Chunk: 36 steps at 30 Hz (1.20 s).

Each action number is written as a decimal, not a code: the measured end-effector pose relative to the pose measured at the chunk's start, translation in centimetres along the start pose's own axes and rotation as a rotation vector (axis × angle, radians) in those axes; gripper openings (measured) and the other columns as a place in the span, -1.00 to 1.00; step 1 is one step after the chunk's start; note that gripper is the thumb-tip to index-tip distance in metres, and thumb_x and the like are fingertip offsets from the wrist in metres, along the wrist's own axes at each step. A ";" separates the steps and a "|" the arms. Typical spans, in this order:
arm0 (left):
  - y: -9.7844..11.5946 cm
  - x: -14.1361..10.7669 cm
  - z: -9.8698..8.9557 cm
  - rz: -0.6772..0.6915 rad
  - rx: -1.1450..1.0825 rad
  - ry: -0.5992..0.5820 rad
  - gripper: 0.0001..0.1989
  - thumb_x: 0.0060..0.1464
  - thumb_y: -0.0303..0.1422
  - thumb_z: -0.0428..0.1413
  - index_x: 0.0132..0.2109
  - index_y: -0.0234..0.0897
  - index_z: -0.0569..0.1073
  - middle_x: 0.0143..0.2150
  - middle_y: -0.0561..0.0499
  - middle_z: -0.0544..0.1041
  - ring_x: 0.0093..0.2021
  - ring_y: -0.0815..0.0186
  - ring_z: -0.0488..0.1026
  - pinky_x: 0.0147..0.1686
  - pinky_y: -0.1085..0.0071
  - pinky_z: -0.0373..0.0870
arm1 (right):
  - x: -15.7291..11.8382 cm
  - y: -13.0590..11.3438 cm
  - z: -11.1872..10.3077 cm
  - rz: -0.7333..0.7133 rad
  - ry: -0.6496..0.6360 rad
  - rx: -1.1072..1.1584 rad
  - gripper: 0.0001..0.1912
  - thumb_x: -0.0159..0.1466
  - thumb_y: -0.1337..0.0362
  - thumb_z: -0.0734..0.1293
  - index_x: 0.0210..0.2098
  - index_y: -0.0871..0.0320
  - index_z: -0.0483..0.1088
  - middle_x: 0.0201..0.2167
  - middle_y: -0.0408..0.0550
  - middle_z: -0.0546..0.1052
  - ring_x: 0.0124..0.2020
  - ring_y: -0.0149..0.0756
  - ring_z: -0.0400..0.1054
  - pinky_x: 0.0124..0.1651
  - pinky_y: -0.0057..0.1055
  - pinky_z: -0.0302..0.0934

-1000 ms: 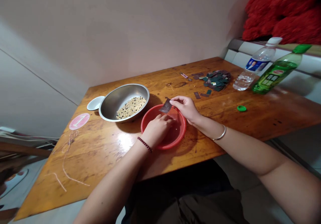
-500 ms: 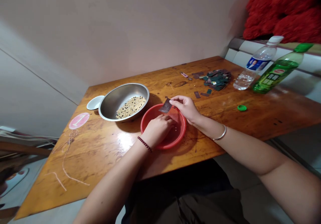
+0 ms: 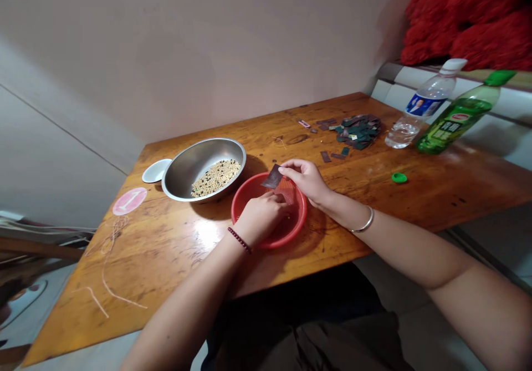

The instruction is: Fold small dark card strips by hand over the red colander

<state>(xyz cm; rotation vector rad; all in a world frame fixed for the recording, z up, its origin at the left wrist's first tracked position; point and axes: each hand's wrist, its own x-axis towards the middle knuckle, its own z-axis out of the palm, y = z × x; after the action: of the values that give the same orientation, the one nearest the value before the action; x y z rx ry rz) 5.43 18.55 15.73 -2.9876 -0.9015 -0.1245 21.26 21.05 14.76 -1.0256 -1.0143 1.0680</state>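
Observation:
My left hand (image 3: 268, 216) reaches down into a red plastic basket (image 3: 302, 224), its fingers curled and the tips out of sight; what they hold, if anything, cannot be made out. Above the basket's far rim, my right hand (image 3: 306, 181) pinches a dark brown flat rectangular piece (image 3: 272, 177) by its right edge, between thumb and fingers. To the left of the basket stands a tilted-looking steel bowl (image 3: 178, 174) with pale and black beans (image 3: 216, 177) at its bottom.
A small white dish (image 3: 154, 171), a pink number disc (image 3: 129, 201) and tangled string (image 3: 110, 249) lie left. Dark green and brown pieces (image 3: 361, 131) are heaped at the back right, near a clear bottle (image 3: 421, 105), a green bottle (image 3: 453, 118) and a green cap (image 3: 399, 178).
My left hand has shifted slightly to the right inside the basket, its fingers still curled. My right hand keeps the brown piece in nearly the same spot.

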 end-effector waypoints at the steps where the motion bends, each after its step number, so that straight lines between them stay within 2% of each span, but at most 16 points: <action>1: 0.0 0.0 0.0 0.000 -0.003 0.000 -0.83 0.24 -0.35 0.03 -0.21 -0.14 0.53 -0.27 0.01 0.51 -0.20 0.28 0.44 -0.30 0.43 0.33 | 0.0 0.0 0.0 -0.003 -0.002 -0.004 -0.85 -0.02 0.23 0.44 -0.47 0.17 0.48 -0.50 -0.16 0.51 -0.44 -0.42 0.34 -0.26 -0.42 0.25; 6: 0.2 0.0 -0.3 -0.007 0.017 0.009 -0.85 0.23 -0.37 0.04 -0.24 -0.20 0.52 -0.26 0.00 0.53 -0.21 0.26 0.44 -0.33 0.41 0.33 | 0.1 0.1 -0.2 0.010 0.002 -0.025 -0.80 -0.02 0.18 0.45 -0.46 0.17 0.48 -0.48 -0.13 0.52 -0.43 -0.39 0.35 -0.26 -0.40 0.25; 10: 0.0 -0.1 -0.8 -0.018 -0.012 0.111 -0.82 0.21 -0.33 0.07 -0.30 -0.29 0.51 -0.32 -0.04 0.54 -0.28 0.26 0.45 -0.33 0.40 0.35 | 0.6 0.3 -0.7 0.023 0.074 -0.061 -0.76 -0.02 0.12 0.45 -0.43 0.16 0.47 -0.45 -0.11 0.53 -0.40 -0.35 0.37 -0.26 -0.38 0.26; 13: -0.4 -0.3 -1.3 -0.064 -0.193 0.352 -0.86 0.20 -0.33 0.09 -0.24 -0.27 0.52 -0.32 -0.02 0.56 -0.30 0.32 0.47 -0.29 0.43 0.37 | 1.0 0.5 -1.0 -0.039 0.108 -0.117 -0.76 0.02 0.11 0.43 -0.43 0.16 0.47 -0.43 -0.09 0.54 -0.39 -0.34 0.38 -0.24 -0.36 0.28; 16: -0.8 -0.4 -2.0 -0.253 -0.438 0.674 -0.85 0.21 -0.31 0.09 -0.18 -0.24 0.52 -0.26 0.00 0.58 -0.30 0.38 0.49 -0.27 0.47 0.40 | 0.9 0.6 -1.3 -0.199 0.099 -0.237 -0.78 0.08 0.12 0.41 -0.41 0.15 0.49 -0.40 -0.05 0.57 -0.36 -0.30 0.41 -0.19 -0.33 0.31; 17: -1.0 -0.4 -2.1 -0.310 -0.496 0.741 -0.85 0.20 -0.30 0.11 -0.18 -0.24 0.53 -0.26 0.00 0.58 -0.30 0.39 0.49 -0.27 0.48 0.40 | 0.8 0.5 -1.3 -0.243 0.082 -0.276 -0.79 0.09 0.12 0.40 -0.39 0.15 0.50 -0.38 -0.04 0.58 -0.35 -0.28 0.42 -0.18 -0.32 0.31; 19: -1.4 -0.4 -2.3 -0.377 -0.573 0.793 -0.86 0.16 -0.29 0.14 -0.21 -0.24 0.54 -0.26 0.00 0.58 -0.29 0.38 0.48 -0.28 0.48 0.40 | 0.6 0.4 -1.2 -0.274 0.040 -0.306 -0.79 0.11 0.12 0.40 -0.38 0.14 0.51 -0.36 -0.03 0.59 -0.34 -0.26 0.44 -0.16 -0.30 0.32; 21: -1.8 -0.2 -2.1 -0.418 -0.666 0.766 -0.86 0.12 -0.29 0.17 -0.24 -0.26 0.55 -0.23 -0.03 0.58 -0.25 0.36 0.49 -0.24 0.46 0.41 | 0.4 0.3 -1.0 -0.230 0.003 -0.249 -0.77 0.10 0.10 0.42 -0.39 0.14 0.51 -0.38 -0.04 0.58 -0.35 -0.27 0.44 -0.18 -0.30 0.33; 25: -2.5 0.1 -1.2 -0.472 -0.951 0.606 -0.79 0.05 -0.24 0.22 -0.25 -0.29 0.56 -0.21 -0.08 0.60 -0.23 0.31 0.53 -0.20 0.40 0.46 | 0.2 0.1 -0.7 -0.078 -0.054 -0.048 -0.69 0.00 0.04 0.48 -0.41 0.14 0.48 -0.41 -0.10 0.57 -0.39 -0.32 0.44 -0.25 -0.34 0.36; 30: -2.4 0.2 -1.1 -0.586 -1.315 0.469 -0.69 -0.08 -0.18 0.29 -0.28 -0.36 0.52 -0.34 -0.08 0.59 -0.38 0.34 0.51 -0.42 0.47 0.45 | -0.1 -0.1 -0.4 -0.030 -0.085 0.014 -0.66 -0.05 0.02 0.51 -0.42 0.14 0.50 -0.43 -0.12 0.57 -0.40 -0.36 0.43 -0.28 -0.37 0.38; 36: -2.3 0.2 -1.4 -0.691 -1.460 0.475 -0.64 -0.19 -0.20 0.35 -0.31 -0.36 0.49 -0.37 -0.01 0.57 -0.43 0.43 0.48 -0.46 0.55 0.41 | -0.4 -0.3 -0.3 -0.076 -0.120 0.008 -0.71 -0.04 0.06 0.51 -0.45 0.13 0.52 -0.46 -0.14 0.57 -0.44 -0.39 0.41 -0.28 -0.40 0.36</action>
<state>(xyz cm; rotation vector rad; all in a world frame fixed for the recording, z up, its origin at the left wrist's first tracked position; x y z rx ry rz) 4.21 20.51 17.12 -2.8719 -2.4046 -2.1926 21.54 20.59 14.90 -0.9180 -1.1356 1.0803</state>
